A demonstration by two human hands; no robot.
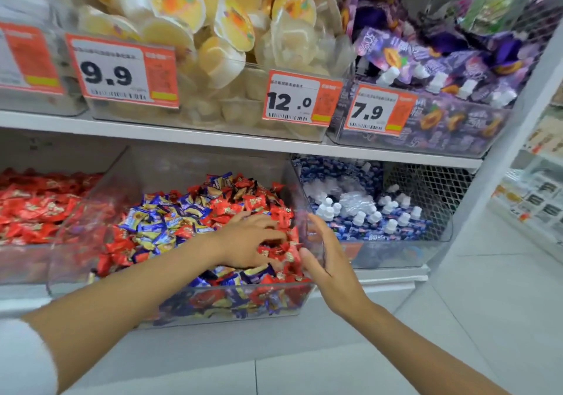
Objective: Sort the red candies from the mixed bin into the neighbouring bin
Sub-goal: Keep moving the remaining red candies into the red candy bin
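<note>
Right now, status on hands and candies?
Left hand grips red candies in mixed bin. Right hand open beside bin wall. Red bin left, nothing between.

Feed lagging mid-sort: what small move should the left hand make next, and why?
Probably lift the left hand clear with its clump: its fingers curl round red candies at the right of the mixed bin, the right hand is open beside it, and the all-red bin lies to the left.
</note>
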